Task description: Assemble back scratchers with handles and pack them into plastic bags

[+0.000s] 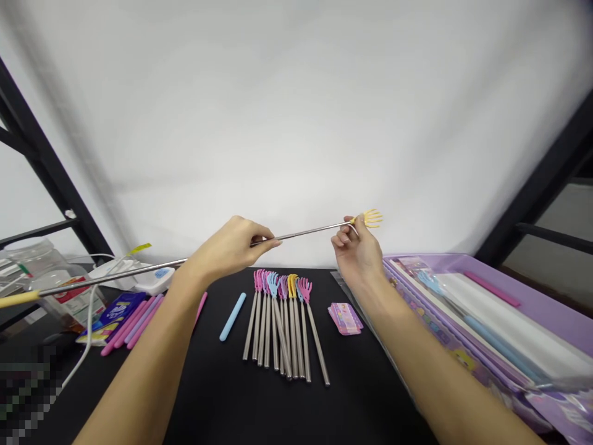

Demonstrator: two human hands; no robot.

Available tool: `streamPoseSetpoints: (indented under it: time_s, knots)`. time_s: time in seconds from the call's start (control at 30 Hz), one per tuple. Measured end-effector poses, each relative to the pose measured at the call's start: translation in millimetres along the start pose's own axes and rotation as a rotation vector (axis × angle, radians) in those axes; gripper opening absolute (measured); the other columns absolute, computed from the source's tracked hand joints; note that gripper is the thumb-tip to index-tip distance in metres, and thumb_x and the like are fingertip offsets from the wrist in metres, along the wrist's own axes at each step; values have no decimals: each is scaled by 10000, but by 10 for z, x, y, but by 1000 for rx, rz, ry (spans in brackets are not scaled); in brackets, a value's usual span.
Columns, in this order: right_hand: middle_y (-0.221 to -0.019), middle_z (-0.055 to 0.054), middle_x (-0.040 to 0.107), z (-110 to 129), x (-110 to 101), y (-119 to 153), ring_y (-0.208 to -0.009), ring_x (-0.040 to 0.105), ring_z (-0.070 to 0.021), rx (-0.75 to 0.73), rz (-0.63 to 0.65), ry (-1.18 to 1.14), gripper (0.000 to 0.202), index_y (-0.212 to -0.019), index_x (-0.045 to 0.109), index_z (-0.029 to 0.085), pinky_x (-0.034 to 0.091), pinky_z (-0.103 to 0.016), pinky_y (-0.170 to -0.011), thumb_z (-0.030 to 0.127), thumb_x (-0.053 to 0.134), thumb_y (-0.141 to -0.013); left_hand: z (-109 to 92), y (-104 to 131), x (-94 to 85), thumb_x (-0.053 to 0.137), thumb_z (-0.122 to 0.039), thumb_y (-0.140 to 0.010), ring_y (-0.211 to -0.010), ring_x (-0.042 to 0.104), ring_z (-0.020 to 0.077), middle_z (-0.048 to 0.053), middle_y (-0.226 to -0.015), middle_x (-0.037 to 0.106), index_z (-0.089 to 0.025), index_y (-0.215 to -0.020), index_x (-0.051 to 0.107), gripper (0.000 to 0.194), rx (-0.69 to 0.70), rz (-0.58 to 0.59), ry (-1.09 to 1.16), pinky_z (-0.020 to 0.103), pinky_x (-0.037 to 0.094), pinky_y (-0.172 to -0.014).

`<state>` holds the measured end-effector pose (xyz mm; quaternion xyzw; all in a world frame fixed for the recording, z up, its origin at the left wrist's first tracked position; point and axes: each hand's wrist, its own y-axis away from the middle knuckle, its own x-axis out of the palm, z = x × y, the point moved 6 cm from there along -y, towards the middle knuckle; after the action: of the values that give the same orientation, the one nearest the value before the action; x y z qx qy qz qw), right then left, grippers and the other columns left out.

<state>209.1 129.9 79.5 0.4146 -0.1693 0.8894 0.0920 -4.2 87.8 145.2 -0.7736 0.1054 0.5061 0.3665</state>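
Observation:
A yellow back scratcher [311,231] with a long, extended metal rod is held up slantwise above the table. My left hand [238,241] is closed on the middle of its rod. Just below the yellow claw head, my right hand [356,244] pinches the other end. The yellow handle [19,300] sticks out at the far left, past my left forearm. Under the hands lies a row of several metal rods [280,334] with pink, purple, blue and yellow claw heads. A loose light blue handle [233,316] lies left of that row.
Pink and purple handles [139,321] lie at the left beside a blue packet [115,312] and a clear plastic jar [65,296]. Small pink cards [346,318] lie right of the rods. A purple bin [445,262] at the right holds a blue back scratcher and packaging.

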Motion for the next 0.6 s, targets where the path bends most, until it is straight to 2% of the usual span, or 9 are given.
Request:
streamPoseSetpoints:
  time_s: [0.13,0.27,0.37,0.47,0.53,0.6]
  knots:
    - [-631,37,511,-44,-17,46,-501,433,-43,-7,-10,-7,375,-726,614,155,387,-168,-444,511,710,-791,-85,-14,-1,502,-360,-938,-561,513,125,37,-649,650,-169,-824,739,325,75,-67,-114,263,312,-566]
    - [-621,26,535,-62,-99,31,-483,424,-30,-14,-42,-16,297,-710,657,117,367,-153,-429,387,731,-806,-182,-41,40,482,-338,-955,-594,553,151,45,-634,650,-175,-766,731,352,133,-78,-246,275,323,-581]
    - [-640,11,565,-10,-152,-34,-481,433,-28,0,-41,-25,241,-699,660,112,361,-148,-423,303,698,-840,-134,-26,31,508,-334,-946,-625,580,149,38,-700,689,-191,-878,749,288,118,-53,-205,271,347,-590]
    - [-592,30,521,101,-231,-118,-456,413,-21,-26,-92,-49,258,-689,650,109,347,-141,-418,269,635,-892,1,10,5,560,-358,-919,-577,563,126,15,-689,694,-200,-996,742,253,60,15,-99,253,367,-579]
    - [-567,39,493,153,-274,-145,-451,409,-24,-56,-128,-54,284,-681,642,112,347,-140,-419,263,597,-918,53,21,-13,547,-371,-927,-513,514,114,3,-605,656,-185,-916,751,276,42,24,-101,255,351,-554]
    - [-573,32,506,153,-272,-131,-463,423,-31,-77,-119,-36,277,-684,644,112,354,-144,-425,268,607,-909,26,9,-31,520,-351,-945,-515,506,116,13,-596,643,-167,-812,745,319,68,-32,-142,263,344,-560]
